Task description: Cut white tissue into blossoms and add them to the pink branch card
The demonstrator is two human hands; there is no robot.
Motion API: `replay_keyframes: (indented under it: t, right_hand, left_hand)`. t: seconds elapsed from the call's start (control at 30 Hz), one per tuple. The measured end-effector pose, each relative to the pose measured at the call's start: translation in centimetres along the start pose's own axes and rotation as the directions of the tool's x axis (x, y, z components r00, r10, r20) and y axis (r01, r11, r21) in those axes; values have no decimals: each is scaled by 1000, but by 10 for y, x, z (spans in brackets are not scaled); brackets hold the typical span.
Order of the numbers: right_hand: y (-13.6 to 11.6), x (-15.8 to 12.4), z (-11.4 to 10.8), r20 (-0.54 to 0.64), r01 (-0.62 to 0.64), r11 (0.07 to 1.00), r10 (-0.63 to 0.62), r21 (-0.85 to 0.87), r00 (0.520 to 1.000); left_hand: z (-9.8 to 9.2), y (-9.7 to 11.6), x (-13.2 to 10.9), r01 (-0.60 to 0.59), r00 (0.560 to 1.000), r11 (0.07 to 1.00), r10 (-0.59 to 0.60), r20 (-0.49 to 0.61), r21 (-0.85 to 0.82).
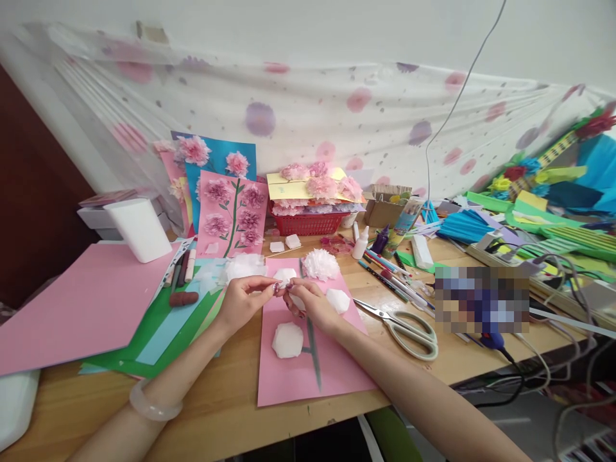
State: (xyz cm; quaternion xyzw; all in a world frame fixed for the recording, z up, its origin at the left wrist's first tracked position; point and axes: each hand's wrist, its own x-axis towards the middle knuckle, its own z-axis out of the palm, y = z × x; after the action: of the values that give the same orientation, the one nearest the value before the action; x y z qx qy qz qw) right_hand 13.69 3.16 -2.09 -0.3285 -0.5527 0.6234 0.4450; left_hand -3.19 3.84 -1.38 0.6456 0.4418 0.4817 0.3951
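Over a pink sheet [337, 372], my left hand [244, 299] and my right hand [312, 304] meet with fingertips pinched on a small white tissue paper piece [285, 276]. The fingers cover part of it. Flat white tissue paper wads lie on the sheet, one [287, 340] below my hands and one [338, 301] to the right. A fluffed white tissue flower [321, 264] sits at the sheet's upper part. A green painted stem [314, 356] runs down the sheet, partly hidden by my right hand.
Scissors [404, 327] lie open to the right, beside pens and a white glue bottle [360, 244]. A red basket [308, 223] holding paper flowers stands behind. Finished flower pictures [231, 215] lean at back left. Pink card [91, 301] covers the left; cables [548, 269] and a blurred patch are at right.
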Motion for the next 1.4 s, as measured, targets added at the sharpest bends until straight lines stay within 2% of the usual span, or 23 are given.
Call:
replay_keyframes:
  t: [0.13,0.3,0.67,0.83,0.97,1.1,1.23,1.3,1.33,1.4]
  right_hand:
    - [1,0,0,3,4,1000,-4,5,1000]
    - [1,1,0,-11,-16,1000,16,-1,1000]
    - [1,3,1,-35,-55,998,56,9,998]
    - [4,3,0,-52,-84,996,86,31,995]
    - [5,3,-1,-70,-100,994,103,44,992]
    - [4,2,-1,-85,-114,992,118,50,989]
    - [2,1,1,-90,-122,992,125,38,988]
    - [2,1,1,-86,-121,992,123,26,989]
    - [2,2,0,-82,-121,992,122,20,989]
    - [4,3,0,-77,-121,993,122,11,990]
  left_hand:
    - [1,2,0,-16,999,998,18,-32,54]
    - [3,5,-1,-11,1000,999,12,-19,43]
    - [2,-7,5,50,986,985,-75,-148,-162]
    - [3,-9,7,68,975,981,-104,-194,-183]
    - [-3,-16,13,80,954,982,-125,-273,-169]
    - [-23,-32,27,84,913,991,-117,-390,-101]
    - [-37,-36,32,55,866,997,-25,-500,46]
    - [-34,-28,27,-5,882,992,63,-467,123]
    - [-30,-23,24,-48,909,987,108,-403,156]
    - [-20,-14,15,-176,963,956,217,-159,235]
